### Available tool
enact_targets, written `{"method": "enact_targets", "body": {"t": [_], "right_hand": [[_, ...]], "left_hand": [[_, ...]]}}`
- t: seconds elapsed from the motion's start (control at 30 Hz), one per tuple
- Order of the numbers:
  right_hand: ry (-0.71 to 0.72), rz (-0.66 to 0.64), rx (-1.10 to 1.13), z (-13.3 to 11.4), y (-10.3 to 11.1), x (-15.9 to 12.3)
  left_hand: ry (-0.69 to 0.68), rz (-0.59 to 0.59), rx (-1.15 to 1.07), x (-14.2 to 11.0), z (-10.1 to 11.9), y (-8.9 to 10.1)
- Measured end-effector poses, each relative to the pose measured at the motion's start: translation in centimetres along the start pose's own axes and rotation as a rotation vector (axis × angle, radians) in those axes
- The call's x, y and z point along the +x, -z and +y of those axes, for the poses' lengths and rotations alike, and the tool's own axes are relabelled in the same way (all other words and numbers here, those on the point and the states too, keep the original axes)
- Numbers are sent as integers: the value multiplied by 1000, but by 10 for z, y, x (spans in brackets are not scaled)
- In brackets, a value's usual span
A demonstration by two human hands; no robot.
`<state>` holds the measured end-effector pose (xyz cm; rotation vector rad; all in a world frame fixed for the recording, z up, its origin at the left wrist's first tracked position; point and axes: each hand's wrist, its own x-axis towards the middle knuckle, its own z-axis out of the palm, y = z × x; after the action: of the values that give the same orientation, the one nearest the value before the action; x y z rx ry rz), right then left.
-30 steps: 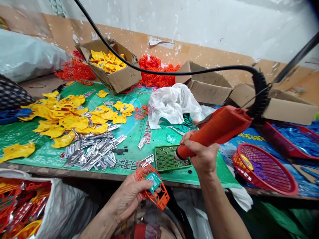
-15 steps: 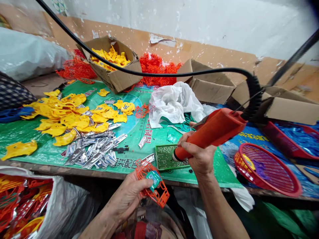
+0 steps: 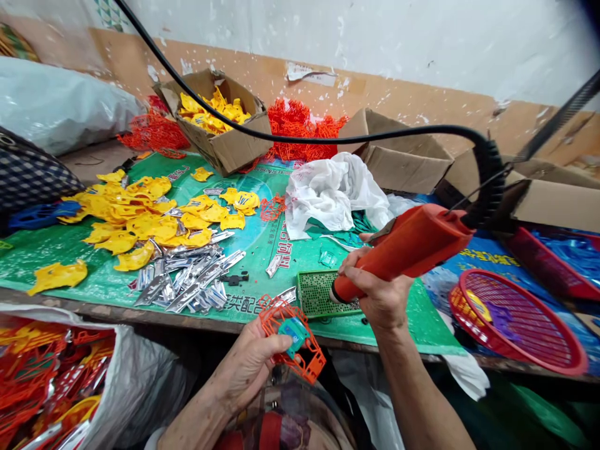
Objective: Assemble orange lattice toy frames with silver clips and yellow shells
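My left hand (image 3: pixel 250 359) is closed on an orange plastic frame (image 3: pixel 309 365), its thumb pressing a small teal plastic part (image 3: pixel 294 334) against it. They are held just in front of the table edge. My right hand (image 3: pixel 379 290) grips a red electric screwdriver (image 3: pixel 412 240), tilted down to the left. Its tip lies over a green tray (image 3: pixel 305 294) full of small screws; whether it touches them I cannot tell. A black coiled cable (image 3: pixel 490 175) runs from the tool's back end. Behind the tray lies another teal part (image 3: pixel 328 257).
Yellow plastic parts (image 3: pixel 150 225) and silvery strips (image 3: pixel 192 281) are heaped at left. A cardboard box (image 3: pixel 239 147) of yellow parts, orange frames (image 3: pixel 304 128) and a white bag (image 3: pixel 323 194) stand behind. A red basket (image 3: pixel 539 319) is at right; a sack (image 3: pixel 135 369) sits lower left.
The whole view has shifted slightly, so the scene sits a little further right. Both hands keep the same holds, and the screwdriver's tip stays over the screw tray.
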<state>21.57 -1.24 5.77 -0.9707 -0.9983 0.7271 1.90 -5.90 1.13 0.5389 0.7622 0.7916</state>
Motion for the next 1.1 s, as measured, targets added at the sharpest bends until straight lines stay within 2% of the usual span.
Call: {"method": "enact_targets", "body": {"t": [0.2,0.37,0.5,0.63,0.87,1.1], "right_hand": [[-12,40,9,0,-2,1],[-30,38,133,-21,-4,3],[-48,-57,245,-45,-8,-7],[-80,-138,315,-58,-15,-21],[-95,-199,358,-60,-19,-31],[-129,-213,398,-54,-20,-32]], "left_hand": [[-28,-17,2,-1,0,-1],[-20,20,-12,1,-3,3],[-7,53,-23,3,-4,5],[6,41,-36,3,0,2],[15,90,-23,2,0,-1],[0,67,-9,0,-1,-3]]}}
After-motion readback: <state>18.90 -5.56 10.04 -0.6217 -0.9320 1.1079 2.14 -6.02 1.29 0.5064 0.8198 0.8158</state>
